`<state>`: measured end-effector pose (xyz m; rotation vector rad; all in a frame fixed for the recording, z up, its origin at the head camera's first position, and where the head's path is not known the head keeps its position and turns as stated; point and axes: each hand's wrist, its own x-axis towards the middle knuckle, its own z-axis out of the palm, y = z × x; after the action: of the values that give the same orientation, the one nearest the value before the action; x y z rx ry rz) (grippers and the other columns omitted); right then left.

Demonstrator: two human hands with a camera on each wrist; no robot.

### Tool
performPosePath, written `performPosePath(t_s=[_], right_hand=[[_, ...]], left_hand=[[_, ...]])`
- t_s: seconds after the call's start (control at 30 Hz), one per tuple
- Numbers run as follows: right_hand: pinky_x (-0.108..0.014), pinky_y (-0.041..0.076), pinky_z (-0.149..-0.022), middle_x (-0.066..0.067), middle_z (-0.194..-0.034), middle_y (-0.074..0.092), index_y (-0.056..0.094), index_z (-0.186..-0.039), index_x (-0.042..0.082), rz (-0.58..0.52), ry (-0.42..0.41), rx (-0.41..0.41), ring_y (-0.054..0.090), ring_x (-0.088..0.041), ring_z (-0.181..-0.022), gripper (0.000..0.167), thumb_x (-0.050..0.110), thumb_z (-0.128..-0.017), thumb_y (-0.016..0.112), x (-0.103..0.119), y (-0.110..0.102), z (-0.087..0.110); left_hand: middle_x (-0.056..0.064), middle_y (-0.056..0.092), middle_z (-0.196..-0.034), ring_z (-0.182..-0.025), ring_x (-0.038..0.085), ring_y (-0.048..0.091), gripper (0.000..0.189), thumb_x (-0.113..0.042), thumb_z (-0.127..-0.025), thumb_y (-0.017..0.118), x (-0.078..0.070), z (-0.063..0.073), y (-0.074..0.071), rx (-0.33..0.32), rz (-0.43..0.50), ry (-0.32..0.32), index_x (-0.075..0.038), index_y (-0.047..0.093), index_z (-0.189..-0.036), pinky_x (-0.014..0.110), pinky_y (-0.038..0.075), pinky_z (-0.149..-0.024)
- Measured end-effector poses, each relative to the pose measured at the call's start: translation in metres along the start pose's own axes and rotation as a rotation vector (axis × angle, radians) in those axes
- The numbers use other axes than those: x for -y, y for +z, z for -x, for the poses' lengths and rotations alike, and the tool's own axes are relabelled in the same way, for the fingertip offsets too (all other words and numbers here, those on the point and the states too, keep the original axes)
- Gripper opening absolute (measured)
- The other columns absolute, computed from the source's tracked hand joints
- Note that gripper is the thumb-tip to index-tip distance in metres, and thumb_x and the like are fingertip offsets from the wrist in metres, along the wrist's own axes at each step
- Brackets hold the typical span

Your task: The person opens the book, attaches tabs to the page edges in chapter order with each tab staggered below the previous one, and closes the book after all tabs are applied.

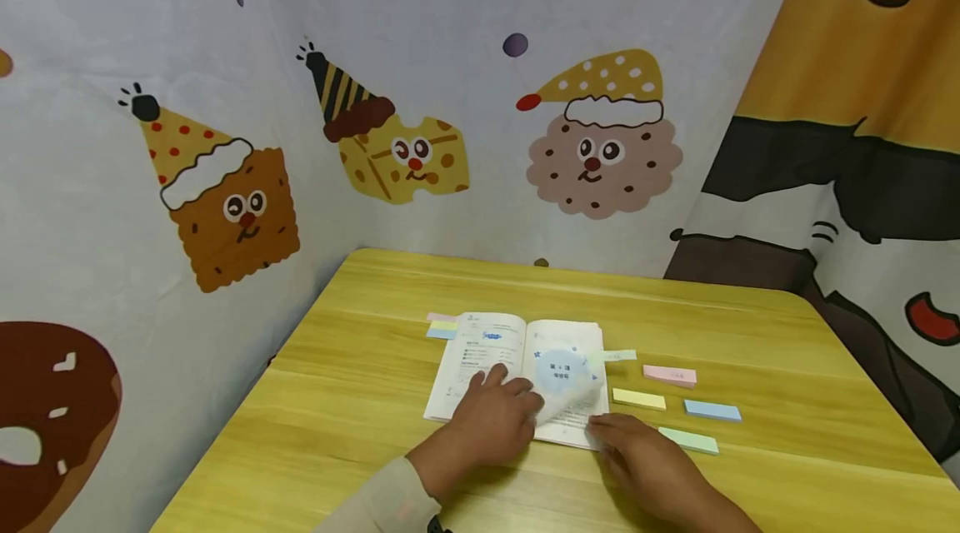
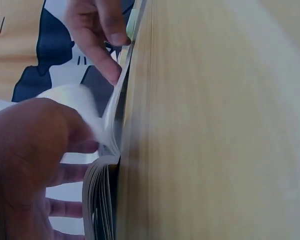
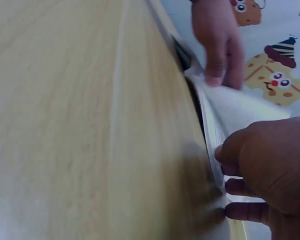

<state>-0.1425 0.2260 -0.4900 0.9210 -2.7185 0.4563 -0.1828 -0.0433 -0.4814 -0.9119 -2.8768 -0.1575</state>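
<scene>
An open book (image 1: pixel 483 350) with printed pages lies on the table. My left hand (image 1: pixel 495 416) rests over its lower left page, fingers spread and fairly straight. Beside that hand's thumb, a loose page (image 1: pixel 558 362) with a pale blue circle curls up at its lower corner, baring text beneath. In the right wrist view the left thumb touches this page (image 3: pixel 245 105) near the spine. My right hand (image 1: pixel 648 458) is at the book's lower right corner, its fingertips on the page edge. Coloured tabs (image 1: pixel 441 333) stick out on the left, and a pale green tab (image 1: pixel 621 356) on the right.
Right of the book lie pink (image 1: pixel 670 376), yellow (image 1: pixel 639 399), blue (image 1: pixel 712 410) and green (image 1: pixel 688 440) sticky-note pads; the green one is close to my right hand. A curtain (image 1: pixel 480 241) with cartoon prints hangs behind the wooden table (image 1: pixel 360 366).
</scene>
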Motion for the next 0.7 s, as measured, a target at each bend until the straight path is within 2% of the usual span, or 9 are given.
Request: performPosePath(t_s=[0.13,0.23,0.37,0.43,0.47,0.53,0.6,0.67,0.7], right_hand=[[-0.041,0.055,-0.090,-0.001,-0.121,0.070,0.076,-0.116,0.009,0.018,0.005,0.012,0.066,-0.021,-0.111,0.032,0.008,-0.085,0.081,0.001,0.004,-0.005],[-0.041,0.055,-0.089,0.001,-0.116,0.071,0.077,-0.111,0.010,0.027,0.000,0.014,0.067,-0.019,-0.108,0.029,0.008,-0.083,0.083,0.001,0.005,-0.010],[-0.040,0.055,-0.089,0.004,-0.111,0.072,0.079,-0.106,0.013,0.051,-0.001,0.030,0.066,-0.018,-0.107,0.025,0.010,-0.082,0.085,0.000,0.003,-0.015],[-0.039,0.055,-0.090,0.005,-0.110,0.072,0.079,-0.106,0.013,0.061,0.003,0.045,0.066,-0.017,-0.107,0.024,0.010,-0.083,0.085,0.000,0.002,-0.017],[-0.039,0.055,-0.090,0.005,-0.110,0.072,0.079,-0.106,0.014,0.066,0.005,0.051,0.067,-0.017,-0.107,0.024,0.010,-0.083,0.085,0.000,0.002,-0.017],[-0.039,0.056,-0.089,0.005,-0.110,0.073,0.080,-0.106,0.013,0.079,0.002,0.062,0.067,-0.017,-0.107,0.023,0.010,-0.084,0.084,0.000,0.001,-0.018],[-0.038,0.056,-0.088,0.005,-0.109,0.073,0.079,-0.106,0.013,0.091,0.000,0.062,0.067,-0.017,-0.106,0.022,0.008,-0.084,0.082,-0.001,0.001,-0.019],[-0.037,0.056,-0.086,0.006,-0.107,0.072,0.079,-0.103,0.014,0.104,0.001,0.056,0.067,-0.015,-0.104,0.021,0.007,-0.084,0.081,0.000,0.001,-0.019],[-0.037,0.057,-0.085,0.007,-0.105,0.072,0.078,-0.101,0.016,0.108,0.005,0.053,0.067,-0.014,-0.103,0.021,0.005,-0.083,0.080,0.000,0.002,-0.020]], left_hand=[[-0.004,0.069,-0.125,-0.117,0.027,0.056,0.040,-0.030,-0.095,0.055,0.000,0.000,0.000,-0.069,0.043,-0.038,-0.017,0.066,-0.131,0.050,0.046,-0.095],[0.004,0.072,-0.116,-0.110,0.026,0.063,0.051,-0.034,-0.097,0.053,-0.002,0.000,-0.004,-0.152,0.145,-0.109,-0.009,0.056,-0.141,0.047,0.051,-0.093],[0.014,0.065,-0.122,-0.108,0.030,0.066,0.063,-0.030,-0.101,0.058,-0.002,0.002,-0.008,-0.371,0.262,-0.221,-0.002,0.036,-0.153,0.044,0.057,-0.083],[0.019,0.057,-0.135,-0.117,0.033,0.061,0.070,-0.020,-0.098,0.064,-0.001,0.003,-0.009,-0.479,0.224,-0.267,-0.003,0.031,-0.156,0.040,0.058,-0.074],[0.022,0.051,-0.140,-0.123,0.036,0.057,0.074,-0.015,-0.094,0.068,0.000,0.003,-0.009,-0.515,0.171,-0.284,-0.004,0.031,-0.158,0.040,0.058,-0.078],[0.026,0.039,-0.151,-0.138,0.043,0.042,0.082,-0.008,-0.087,0.074,0.003,0.004,-0.010,-0.513,0.039,-0.315,-0.012,0.035,-0.159,0.046,0.054,-0.093],[0.024,0.030,-0.158,-0.147,0.047,0.026,0.082,-0.005,-0.084,0.080,0.005,0.004,-0.010,-0.423,-0.114,-0.314,-0.022,0.044,-0.156,0.052,0.042,-0.108],[0.018,0.027,-0.163,-0.152,0.045,0.015,0.073,-0.006,-0.083,0.081,0.007,0.005,-0.011,-0.295,-0.227,-0.231,-0.029,0.056,-0.147,0.058,0.023,-0.118],[0.014,0.028,-0.164,-0.153,0.042,0.014,0.065,-0.007,-0.085,0.080,0.008,0.005,-0.011,-0.234,-0.256,-0.166,-0.030,0.061,-0.142,0.057,0.019,-0.120]])
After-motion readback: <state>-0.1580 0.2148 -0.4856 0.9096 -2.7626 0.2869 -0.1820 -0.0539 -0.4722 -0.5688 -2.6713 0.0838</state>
